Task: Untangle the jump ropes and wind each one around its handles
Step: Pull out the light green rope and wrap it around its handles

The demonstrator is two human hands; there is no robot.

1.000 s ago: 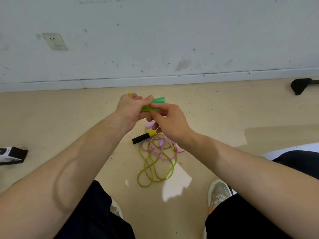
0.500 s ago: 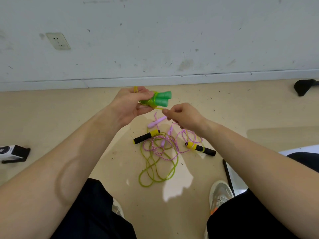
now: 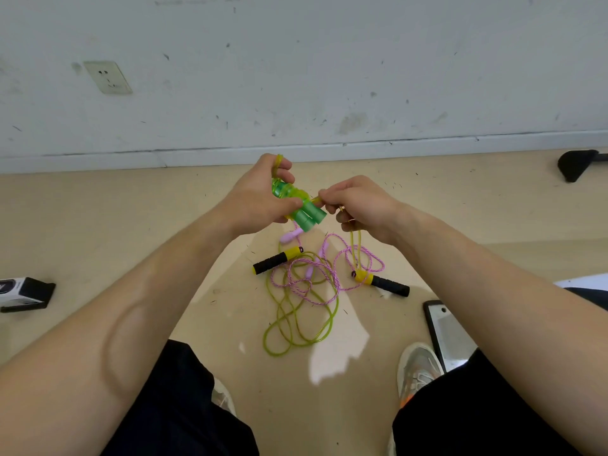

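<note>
My left hand [image 3: 260, 195] grips the two green handles [image 3: 304, 212] held side by side above the floor. My right hand [image 3: 358, 205] pinches the yellow-green rope [image 3: 296, 327] right beside the handles; the rope hangs from that hand down to a loose coil on the floor. A pink-and-white braided rope [image 3: 316, 281] lies tangled over the coil, with pale purple handles [image 3: 289, 236] under my hands. Two black-and-yellow handles lie on either side of the tangle, one on the left [image 3: 276, 260], one on the right [image 3: 385, 283].
A black-and-white box [image 3: 24, 292] lies on the floor at the left. A flat dark-framed panel [image 3: 444, 334] lies by my right shoe [image 3: 418, 370]. A black object [image 3: 575, 164] sits at the far right near the white wall [image 3: 329, 77].
My right hand moved up and left, back to the green handles, drawing the yellow-green rope with it. My left hand turned the handles so that their ends point down-right.
</note>
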